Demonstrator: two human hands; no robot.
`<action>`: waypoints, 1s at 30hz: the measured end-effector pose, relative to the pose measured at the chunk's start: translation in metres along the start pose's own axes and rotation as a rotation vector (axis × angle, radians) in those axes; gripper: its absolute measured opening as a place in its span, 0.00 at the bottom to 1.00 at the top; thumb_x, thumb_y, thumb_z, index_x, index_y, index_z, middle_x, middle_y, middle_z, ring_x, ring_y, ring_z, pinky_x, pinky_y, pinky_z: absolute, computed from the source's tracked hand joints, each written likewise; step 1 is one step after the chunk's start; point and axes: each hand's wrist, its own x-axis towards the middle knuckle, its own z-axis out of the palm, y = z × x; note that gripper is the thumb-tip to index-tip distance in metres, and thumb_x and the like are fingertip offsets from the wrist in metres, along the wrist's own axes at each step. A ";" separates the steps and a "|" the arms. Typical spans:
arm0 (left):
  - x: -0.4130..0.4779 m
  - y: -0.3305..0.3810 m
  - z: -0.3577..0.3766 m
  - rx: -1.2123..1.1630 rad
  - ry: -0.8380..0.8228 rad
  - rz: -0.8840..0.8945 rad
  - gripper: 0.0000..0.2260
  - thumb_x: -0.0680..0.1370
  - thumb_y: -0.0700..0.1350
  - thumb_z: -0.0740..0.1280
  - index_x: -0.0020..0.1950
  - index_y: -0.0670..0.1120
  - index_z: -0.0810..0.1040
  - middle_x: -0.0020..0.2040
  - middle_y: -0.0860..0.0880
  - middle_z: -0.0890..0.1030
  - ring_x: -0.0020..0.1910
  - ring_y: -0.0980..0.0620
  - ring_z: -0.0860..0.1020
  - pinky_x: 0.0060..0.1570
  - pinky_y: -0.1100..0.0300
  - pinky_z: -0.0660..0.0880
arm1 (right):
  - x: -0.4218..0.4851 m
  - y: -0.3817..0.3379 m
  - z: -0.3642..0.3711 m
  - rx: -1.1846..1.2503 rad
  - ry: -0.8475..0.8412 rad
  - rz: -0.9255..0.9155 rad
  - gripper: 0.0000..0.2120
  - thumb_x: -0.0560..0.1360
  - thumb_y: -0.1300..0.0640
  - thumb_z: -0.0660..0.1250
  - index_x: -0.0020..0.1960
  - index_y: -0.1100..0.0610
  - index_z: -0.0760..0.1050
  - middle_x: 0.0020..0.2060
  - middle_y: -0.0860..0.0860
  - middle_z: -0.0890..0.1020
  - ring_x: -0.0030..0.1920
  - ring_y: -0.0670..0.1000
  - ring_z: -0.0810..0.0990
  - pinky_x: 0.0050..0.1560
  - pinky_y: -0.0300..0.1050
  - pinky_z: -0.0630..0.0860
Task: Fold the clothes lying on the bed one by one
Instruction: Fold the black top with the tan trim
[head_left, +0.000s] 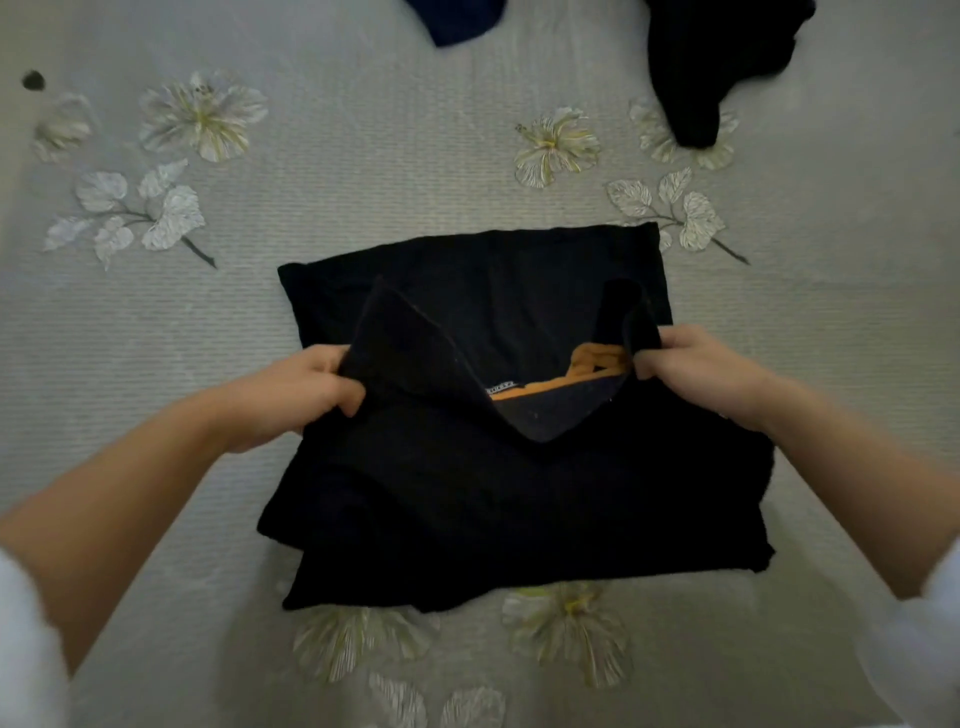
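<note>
The black shirt (467, 493) lies part-folded mid-bed (363, 182). It looks soft and limp, so it is best held at its side edges. The left hand (291, 400) at 9 o'clock and the right hand (696, 374) at 3 pinch its raised flap. A navy garment (457, 21) lies at 12 and a dark heap (722, 67) at 1.

1. You lose most of the dark blue cloth garment (457, 21) to the top edge; only its lower tip shows.
2. The crumpled black cloth garment (722, 67) at top right is cut by the same edge, so its kind cannot be told.
3. On the flat black folded garment (467, 493), the small white label (500, 387) bears print too small to read, and the orange inner band (592, 364) runs out of sight under the lifted fold.
4. Your left hand (291, 400) and right hand (706, 374) each grip a fold, with the fingertips buried in cloth.
5. Your white sleeves (26, 649) are blurred and cut off at the bottom corners.
6. The small dark spot (34, 80) on the pale flowered bedspread (415, 156) is too blurred to identify.
</note>
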 end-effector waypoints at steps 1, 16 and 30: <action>0.010 0.003 -0.007 -0.009 0.023 0.000 0.20 0.71 0.32 0.59 0.34 0.56 0.79 0.32 0.54 0.81 0.32 0.57 0.81 0.29 0.64 0.74 | 0.011 -0.006 -0.001 0.006 0.027 -0.010 0.11 0.69 0.66 0.61 0.30 0.54 0.70 0.21 0.42 0.72 0.23 0.40 0.71 0.24 0.33 0.66; 0.086 0.019 -0.032 0.164 0.515 -0.050 0.16 0.73 0.63 0.65 0.49 0.53 0.81 0.45 0.56 0.83 0.45 0.55 0.81 0.50 0.56 0.77 | 0.121 -0.020 -0.005 0.174 0.204 -0.010 0.10 0.73 0.48 0.68 0.44 0.55 0.76 0.36 0.49 0.76 0.41 0.48 0.75 0.44 0.43 0.72; 0.025 -0.017 0.070 0.143 1.199 -0.137 0.22 0.79 0.51 0.63 0.70 0.45 0.66 0.67 0.41 0.70 0.67 0.42 0.65 0.66 0.45 0.59 | 0.055 0.039 -0.012 0.055 0.437 -0.209 0.08 0.76 0.59 0.66 0.54 0.54 0.74 0.40 0.46 0.76 0.39 0.41 0.73 0.44 0.35 0.71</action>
